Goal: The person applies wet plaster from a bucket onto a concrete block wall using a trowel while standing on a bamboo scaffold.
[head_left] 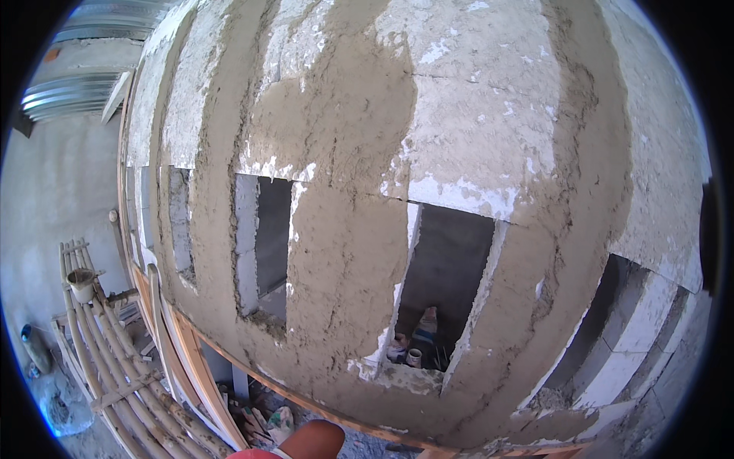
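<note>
Neither of my hands shows. At the lower edge, a bare bent part of a limb (pixel 312 441) comes into view beside a bit of red cloth (pixel 252 454); I cannot tell which limb it is. A tall block wall (pixel 482 107) fills most of the view. Wide vertical bands of damp grey-brown plaster (pixel 348 252) cover parts of it, with pale rough surface between them. Several narrow upright openings pierce the wall, among them a dark opening (pixel 451 268) right of the middle and a smaller opening (pixel 273 237) to its left.
A scaffold of lashed wooden poles (pixel 115 359) stands at the left, with a mortar-smeared bucket (pixel 80 284) on it. A wooden beam (pixel 306 405) runs under the wall. Sacks (pixel 280 423) and rubble lie below. Through one opening, a sack (pixel 425 325) and a pale container (pixel 414 357) show.
</note>
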{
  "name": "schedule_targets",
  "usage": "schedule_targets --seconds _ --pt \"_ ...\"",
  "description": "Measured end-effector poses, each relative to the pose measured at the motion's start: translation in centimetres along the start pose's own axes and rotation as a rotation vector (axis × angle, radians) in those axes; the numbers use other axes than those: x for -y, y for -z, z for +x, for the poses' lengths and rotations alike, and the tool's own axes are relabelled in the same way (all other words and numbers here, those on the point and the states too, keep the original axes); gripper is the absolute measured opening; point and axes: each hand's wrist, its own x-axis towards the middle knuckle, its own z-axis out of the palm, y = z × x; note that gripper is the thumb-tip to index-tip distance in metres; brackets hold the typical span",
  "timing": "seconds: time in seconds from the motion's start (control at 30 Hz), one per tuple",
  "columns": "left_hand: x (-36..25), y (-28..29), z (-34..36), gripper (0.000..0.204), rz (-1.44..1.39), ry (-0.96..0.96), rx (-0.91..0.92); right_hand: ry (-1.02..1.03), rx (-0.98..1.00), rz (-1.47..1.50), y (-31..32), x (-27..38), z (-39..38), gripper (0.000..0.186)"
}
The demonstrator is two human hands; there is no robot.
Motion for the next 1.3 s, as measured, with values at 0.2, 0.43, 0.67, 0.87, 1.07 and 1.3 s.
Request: schedule_targets --seconds 0.2,0.43,0.67,0.87,1.07,1.3 --pt "-1.8 -1.5 0.5 0.066 0.013 0.047 0.022 0.012 0.038 0.012 1.2 -0.3 0.2 0.026" --pt "-7.9 -3.7 -0.4 0.067 0.040 0.178 0.050 0.026 0.208 0.037 4.1 -0.9 0.1 0.026" --pt "-12.2 -5.2 -5.7 0.069 0.050 0.403 0.129 0.024 0.552 -0.006 7.3 -2.0 -3.8 0.025" --pt "-14.7 -9.3 -15.2 0.070 -0.013 0.572 0.260 0.035 0.908 -0.083 12.2 -3.9 -10.0 0.025" --pt "-17.8 -14.9 -22.9 0.071 -0.119 0.632 0.271 0.161 1.203 -0.118 17.5 -3.7 -15.4 0.024" --pt "-32.5 -15.1 -24.3 0.062 0.084 0.570 0.026 0.470 1.362 0.031 23.0 -0.7 -16.4 0.024"
